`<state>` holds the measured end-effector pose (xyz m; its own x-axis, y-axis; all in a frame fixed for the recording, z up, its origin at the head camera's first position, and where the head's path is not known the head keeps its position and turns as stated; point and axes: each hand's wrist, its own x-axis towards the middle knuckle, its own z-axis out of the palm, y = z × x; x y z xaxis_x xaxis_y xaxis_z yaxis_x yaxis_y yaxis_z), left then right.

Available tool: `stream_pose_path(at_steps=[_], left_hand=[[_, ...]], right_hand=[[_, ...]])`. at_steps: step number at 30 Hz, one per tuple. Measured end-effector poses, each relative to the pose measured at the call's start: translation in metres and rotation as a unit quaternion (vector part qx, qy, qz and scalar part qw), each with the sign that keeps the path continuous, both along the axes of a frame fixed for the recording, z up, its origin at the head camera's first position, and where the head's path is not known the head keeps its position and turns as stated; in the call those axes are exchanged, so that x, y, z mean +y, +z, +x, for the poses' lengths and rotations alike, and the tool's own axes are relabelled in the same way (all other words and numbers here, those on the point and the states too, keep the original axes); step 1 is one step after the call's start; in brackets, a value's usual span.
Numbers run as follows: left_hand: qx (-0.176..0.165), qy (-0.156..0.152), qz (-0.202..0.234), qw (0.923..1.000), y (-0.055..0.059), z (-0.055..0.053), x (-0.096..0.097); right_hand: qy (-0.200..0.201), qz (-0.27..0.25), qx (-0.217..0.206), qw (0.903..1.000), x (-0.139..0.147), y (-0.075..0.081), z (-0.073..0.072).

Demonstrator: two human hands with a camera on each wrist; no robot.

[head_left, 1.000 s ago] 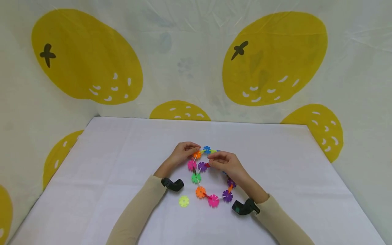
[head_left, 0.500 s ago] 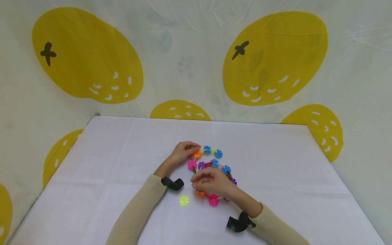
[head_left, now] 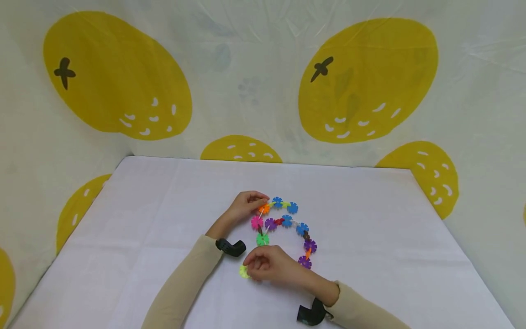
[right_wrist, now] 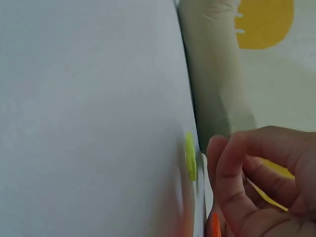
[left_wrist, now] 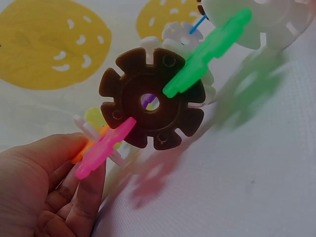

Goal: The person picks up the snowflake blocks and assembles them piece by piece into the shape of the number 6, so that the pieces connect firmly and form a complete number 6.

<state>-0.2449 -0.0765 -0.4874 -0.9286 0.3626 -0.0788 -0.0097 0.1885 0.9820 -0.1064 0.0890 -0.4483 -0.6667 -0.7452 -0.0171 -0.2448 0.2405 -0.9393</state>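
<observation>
A chain of colourful notched snowflake discs curves over the table, with a green disc [head_left: 262, 239] and a purple disc [head_left: 304, 262] among them. At its upper left, my left hand [head_left: 244, 206] pinches an orange disc [head_left: 264, 208], which joins a pink disc [head_left: 256, 222] through a white one. The left wrist view shows a brown disc [left_wrist: 170, 123] close up. My right hand [head_left: 277, 267] hovers with loosely bent fingers over the chain's lower part, hiding it. A loose yellow-green disc [head_left: 243, 271] lies by its fingertips; in the right wrist view they look apart.
Two blue discs, one of them the blue end disc [head_left: 292, 208], form the chain's free upper end. The white-covered table [head_left: 370, 219] stretches around the chain. Behind it hangs a pale cloth [head_left: 255, 68] printed with yellow shapes.
My right hand has moved from the chain's upper right, down and left, to the loose yellow-green disc. The left hand keeps its hold on the orange disc.
</observation>
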Motion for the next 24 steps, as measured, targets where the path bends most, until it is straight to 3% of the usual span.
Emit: stream_pose_path(at_steps=[6,14,24], left_hand=[[0.005,-0.004,-0.001,1.0,-0.001,0.0,0.0],[0.011,-0.001,-0.006,0.9999,0.0,0.001,0.001],[0.002,0.002,-0.017,0.9999,0.001,0.0,0.001]], right_hand=[[-0.028,0.053,0.093,0.9938,-0.005,-0.001,0.003],[-0.008,0.143,0.167,0.9754,-0.013,0.003,0.006],[-0.029,0.153,0.14,0.9779,-0.013,0.007,0.009]])
